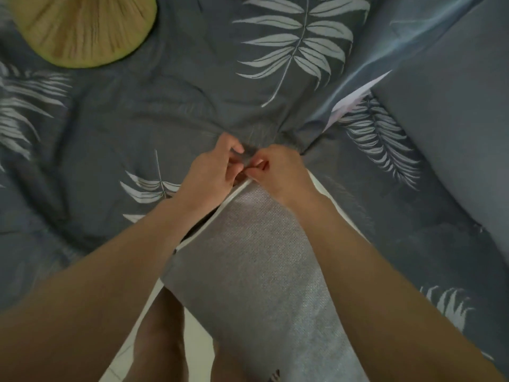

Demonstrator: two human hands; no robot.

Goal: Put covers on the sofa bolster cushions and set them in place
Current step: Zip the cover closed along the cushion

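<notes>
1 cover (256,271), grey with white piping, lies between forearms at bed (110,119) edge. Both hands, left (212,172) and right (275,172), together, pinching its far end, likely closure. Fastening unfinished; placement pending. Yellow cushion (82,28) far left.

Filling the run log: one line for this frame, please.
stage: closing cover | left hand: pinches cover edge | right hand: pinches cover edge | grey bolster cover: far end between both hands | yellow cushion: far left, untouched

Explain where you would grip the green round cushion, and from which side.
Grip the green round cushion at its near curved rim, coming from the front. That edge shows free above the leaf-print cover, while its far part lies out of view. Both hands are busy for now.
</notes>
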